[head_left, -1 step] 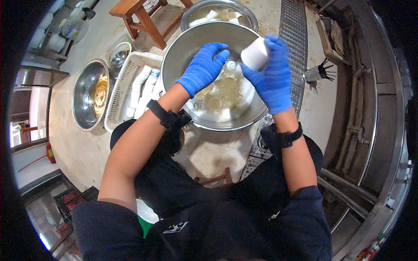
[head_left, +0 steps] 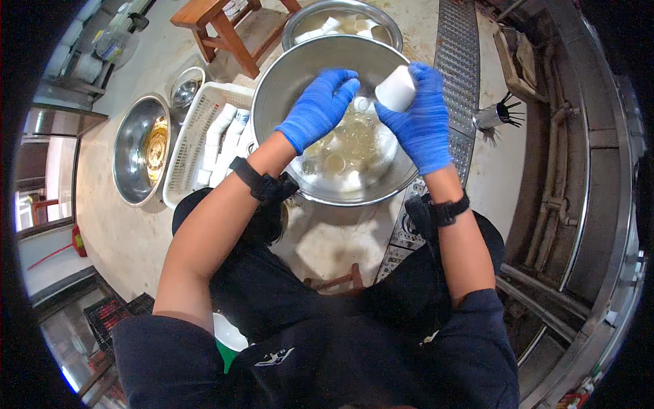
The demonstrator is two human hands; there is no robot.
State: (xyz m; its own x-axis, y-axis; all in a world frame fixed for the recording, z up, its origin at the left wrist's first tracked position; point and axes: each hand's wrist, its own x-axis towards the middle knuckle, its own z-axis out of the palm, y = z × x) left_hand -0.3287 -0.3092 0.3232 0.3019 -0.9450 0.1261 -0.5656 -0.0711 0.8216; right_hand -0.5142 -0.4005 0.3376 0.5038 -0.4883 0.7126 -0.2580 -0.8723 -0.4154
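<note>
- Cup: tilted, over far right part of basin, apparently above the cloudy water.
- Right hand: pinching cup between thumb and fingers; blurred.
- Left hand: fingers bent, over basin's left side; cannot tell if gripping anything.
- Step, judged: single cup being rinsed.
- Next move likely calls for firm hold; wet cup may slip.

The left hand and the right hand are covered by blue gloves, finely ribbed toward the cuffs. Above these, black wrist straps are fastened, with dark, blocky attachments fixed to them. A dark shirt is worn, cut with short sleeves and marked by a small whitish print, and below it black trousers are worn.
</note>
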